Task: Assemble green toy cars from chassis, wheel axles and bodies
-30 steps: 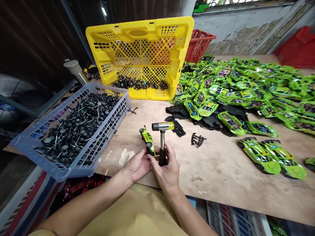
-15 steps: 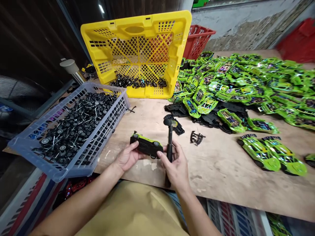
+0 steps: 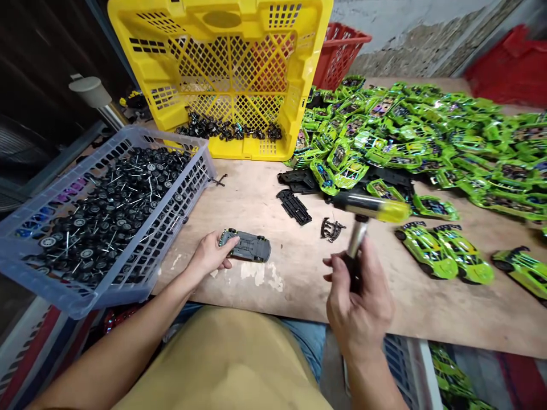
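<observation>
A toy car (image 3: 251, 247) lies upside down on the wooden table, its dark grey underside and wheels facing up. My left hand (image 3: 212, 250) pinches its left end between thumb and fingers. Off to the right, my right hand (image 3: 361, 299) is closed round the handle of a mallet (image 3: 371, 206) with a black and yellow head, raised above the tabletop. Black plastic spoiler parts (image 3: 332, 229) and a black car base (image 3: 294, 206) lie between the two hands, farther back.
A translucent crate (image 3: 96, 293) of black wheels on axles stands at left. Behind, a yellow crate (image 3: 231, 151) tipped on its side holds small black parts. Green car bodies (image 3: 384, 136) are heaped at back right. Several assembled green cars (image 3: 429, 250) sit on the right.
The toy car has gone from between both hands down onto the table, underside up. My right hand has let go of it and moved right, lifting the mallet.
</observation>
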A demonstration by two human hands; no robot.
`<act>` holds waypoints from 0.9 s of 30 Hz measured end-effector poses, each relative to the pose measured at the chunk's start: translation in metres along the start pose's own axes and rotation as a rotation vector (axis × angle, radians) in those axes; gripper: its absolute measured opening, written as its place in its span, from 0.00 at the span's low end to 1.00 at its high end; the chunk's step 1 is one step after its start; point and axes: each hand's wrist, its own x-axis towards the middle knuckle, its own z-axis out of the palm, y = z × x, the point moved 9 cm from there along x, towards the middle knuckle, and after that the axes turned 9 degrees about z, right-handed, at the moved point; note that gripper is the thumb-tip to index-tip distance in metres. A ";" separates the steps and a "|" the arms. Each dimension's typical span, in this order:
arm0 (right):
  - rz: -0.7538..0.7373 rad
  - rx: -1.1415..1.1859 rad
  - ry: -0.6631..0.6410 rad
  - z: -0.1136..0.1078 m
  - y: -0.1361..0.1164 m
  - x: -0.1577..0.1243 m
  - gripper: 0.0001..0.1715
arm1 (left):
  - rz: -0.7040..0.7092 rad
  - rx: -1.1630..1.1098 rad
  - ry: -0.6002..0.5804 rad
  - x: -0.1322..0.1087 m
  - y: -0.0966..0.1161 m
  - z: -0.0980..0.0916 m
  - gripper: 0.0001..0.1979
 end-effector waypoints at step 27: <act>0.481 0.641 -0.521 0.110 -0.009 0.006 0.36 | -0.591 -0.791 -0.308 -0.029 0.001 0.037 0.15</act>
